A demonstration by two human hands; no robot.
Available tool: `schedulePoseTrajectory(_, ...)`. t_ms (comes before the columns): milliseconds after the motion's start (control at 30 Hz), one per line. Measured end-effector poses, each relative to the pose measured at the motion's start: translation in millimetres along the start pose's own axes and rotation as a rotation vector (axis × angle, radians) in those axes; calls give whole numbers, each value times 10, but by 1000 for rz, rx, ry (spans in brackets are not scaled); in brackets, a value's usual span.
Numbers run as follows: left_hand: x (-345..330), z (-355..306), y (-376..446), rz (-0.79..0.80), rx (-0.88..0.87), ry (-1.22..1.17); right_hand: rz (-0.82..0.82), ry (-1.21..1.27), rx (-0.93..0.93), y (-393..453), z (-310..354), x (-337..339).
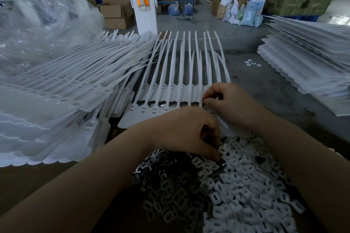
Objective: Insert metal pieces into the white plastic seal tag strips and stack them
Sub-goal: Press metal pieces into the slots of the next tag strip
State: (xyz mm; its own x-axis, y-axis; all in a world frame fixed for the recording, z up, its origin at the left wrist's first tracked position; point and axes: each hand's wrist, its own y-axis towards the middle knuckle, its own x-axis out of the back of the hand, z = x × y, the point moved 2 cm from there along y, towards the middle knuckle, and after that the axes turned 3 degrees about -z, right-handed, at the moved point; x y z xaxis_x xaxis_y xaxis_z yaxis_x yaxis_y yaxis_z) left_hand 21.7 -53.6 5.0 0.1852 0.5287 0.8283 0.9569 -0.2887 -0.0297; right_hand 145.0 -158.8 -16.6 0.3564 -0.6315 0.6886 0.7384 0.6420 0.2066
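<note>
The left hand (185, 130) reaches down into the heap of pieces at the near edge of the worktop (274, 89), its fingers curled with the tips pinching among the white caps (246, 185); which piece it holds is hard to make out. Beside the caps, to the left, lies a darker heap of metal pieces (162, 185). The right hand (229, 104) is just beyond, thumb and forefinger pinched on the head end of the strip (170, 89) lying in front of the person, at its right side. That strip is a comb of white tags, tails pointing away. A tall pile (62, 89) of like strips lies to the left, fanned out, with clear plastic bags (41, 24) behind it. Another stack (306, 58) sits at the far right of the worktop, well apart from the hands.
</note>
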Motion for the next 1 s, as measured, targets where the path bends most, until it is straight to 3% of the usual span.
schedulePoseTrajectory(433, 96, 120, -11, -14, 120, -331, -17, 13, -11, -38, 32, 8)
schedulePoseTrajectory(700, 263, 359, -38, -367, 455, -683, 2, 252, -6, -66, 134, 60)
schedulePoseTrajectory(1000, 266, 412, -10, -471, 494, -707, 55, 293, 28, -100, 189, 71)
